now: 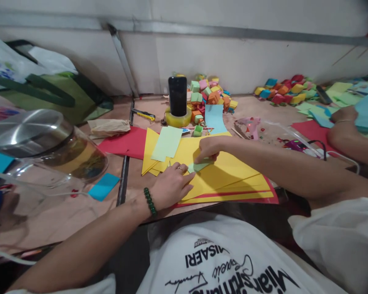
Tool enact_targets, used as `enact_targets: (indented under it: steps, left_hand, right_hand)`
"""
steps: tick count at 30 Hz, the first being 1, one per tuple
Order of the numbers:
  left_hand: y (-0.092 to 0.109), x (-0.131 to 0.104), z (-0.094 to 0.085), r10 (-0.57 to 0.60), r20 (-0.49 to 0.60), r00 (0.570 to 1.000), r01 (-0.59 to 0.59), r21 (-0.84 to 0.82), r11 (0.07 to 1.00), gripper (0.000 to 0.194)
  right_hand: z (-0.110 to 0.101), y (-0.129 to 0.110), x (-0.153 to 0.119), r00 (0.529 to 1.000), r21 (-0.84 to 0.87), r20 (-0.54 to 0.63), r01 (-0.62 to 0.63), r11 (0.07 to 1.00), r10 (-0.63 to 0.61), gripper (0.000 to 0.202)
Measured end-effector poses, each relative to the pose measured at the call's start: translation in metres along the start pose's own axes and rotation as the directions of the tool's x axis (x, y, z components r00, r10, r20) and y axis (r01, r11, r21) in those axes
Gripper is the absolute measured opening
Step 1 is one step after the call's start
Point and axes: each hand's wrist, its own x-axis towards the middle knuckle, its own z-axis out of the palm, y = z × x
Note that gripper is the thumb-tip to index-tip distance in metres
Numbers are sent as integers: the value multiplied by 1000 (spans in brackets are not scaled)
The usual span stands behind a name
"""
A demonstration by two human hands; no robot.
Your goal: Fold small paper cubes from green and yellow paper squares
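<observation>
A small light green paper piece (202,165) lies on a stack of yellow paper sheets (230,179) at the table's front edge. My right hand (211,147) is closed, its curled fingers pressing on this green piece from above. My left hand (173,185), with a green bead bracelet at the wrist, rests on the yellow stack. Its fingers are apart, and the index fingertip touches the green piece's left end. Further back on the stack lie other light green paper slips (167,142). Beneath the yellow sheets red paper (274,195) sticks out.
Behind the stack a phone (178,96) stands in a yellow tape roll (178,119), beside a heap of folded paper cubes (214,97). A cutter knife (143,114) lies left of it. A lidded glass jar (88,157) stands left. Another person's hand (343,122) is at right.
</observation>
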Motion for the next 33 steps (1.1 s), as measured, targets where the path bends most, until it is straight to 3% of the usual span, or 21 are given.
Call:
enact_targets:
  steps: [7, 12, 17, 22, 27, 33]
  left_hand:
    - [0, -2, 2, 31, -40, 999, -30, 24, 999, 30]
    - [-1, -2, 6, 37, -88, 995, -35, 26, 999, 28]
    - [-2, -4, 8, 50, -117, 992, -46, 35, 998, 27]
    - [-2, -6, 9, 26, -116, 993, -21, 42, 999, 33]
    - [-6, -7, 14, 40, -144, 989, -37, 21, 999, 35]
    - [-7, -8, 13, 38, -180, 983, -37, 10, 999, 34]
  right_hand:
    - [-1, 35, -17, 989, 75, -144, -4, 997, 15, 31]
    - [0, 7, -28, 958, 62, -274, 100, 993, -79, 29]
    - [23, -26, -12, 942, 89, -262, 241, 966, -211, 23]
    - [28, 0, -4, 919, 95, -325, 265, 960, -222, 14]
    - [22, 28, -26, 881, 74, -434, 240, 968, -186, 10]
    - [26, -11, -40, 835, 23, -487, 306, 952, -257, 11]
